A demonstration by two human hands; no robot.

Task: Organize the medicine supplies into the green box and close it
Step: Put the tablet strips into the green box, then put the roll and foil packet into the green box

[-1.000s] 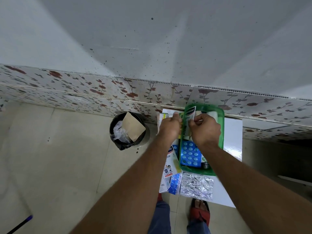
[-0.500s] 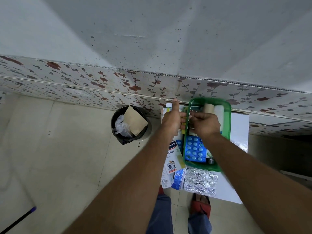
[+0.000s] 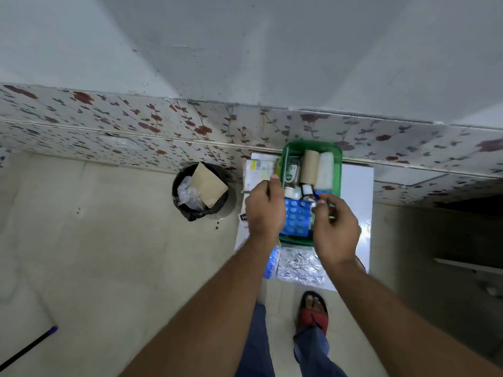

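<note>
The green box [image 3: 338, 170] stands open on a small white table [image 3: 357, 186] against the wall. Inside lie a tan roll [image 3: 310, 166], a white roll [image 3: 325, 170], a green-labelled packet [image 3: 292, 171] and a blue blister pack [image 3: 296, 219]. My left hand [image 3: 265, 209] hovers at the box's left edge, fingers curled, nothing visible in it. My right hand [image 3: 336, 231] is over the box's near right part, fingertips pinched on a small silver-capped vial [image 3: 313, 203]. Silver blister strips [image 3: 299, 263] and a blue strip [image 3: 272, 261] lie in front of the box.
Medicine cartons [image 3: 258, 170] lie left of the box, partly under my left hand. A black waste bin [image 3: 200, 191] with brown paper stands on the floor to the left. A flowered wall band runs behind. My sandalled foot [image 3: 313, 311] is below the table.
The green-labelled packet that both hands held now lies in the box. My left hand has pulled back to the left, and my right hand has moved nearer and pinched the small vial.
</note>
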